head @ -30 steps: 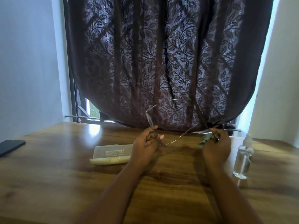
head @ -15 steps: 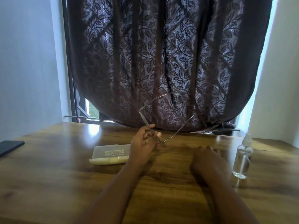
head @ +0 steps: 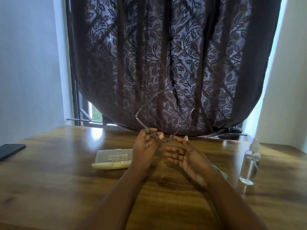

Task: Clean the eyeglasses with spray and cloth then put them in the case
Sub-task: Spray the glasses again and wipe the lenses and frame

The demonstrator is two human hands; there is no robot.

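My left hand [head: 146,146] pinches thin rimless eyeglasses [head: 140,121] by the frame and holds them raised above the table, their temples unfolded toward the curtain. Just to the right, my right hand [head: 184,156] is held up with its fingers straight and its thumb tip close to one temple; whether it touches is unclear. A translucent glasses case [head: 113,158] lies shut on the table left of my left hand. The clear spray bottle [head: 250,163] stands at the right. A sliver of the green cloth [head: 221,171] shows behind my right forearm.
A wooden table [head: 58,188] fills the foreground. A dark phone [head: 10,151] lies at its far left edge. A dark leaf-patterned curtain [head: 174,63] hangs behind the table's far edge, over a window with white walls on both sides.
My right hand laid the green cloth on the table, then rose empty toward the glasses. My left hand lifted the glasses a little higher.
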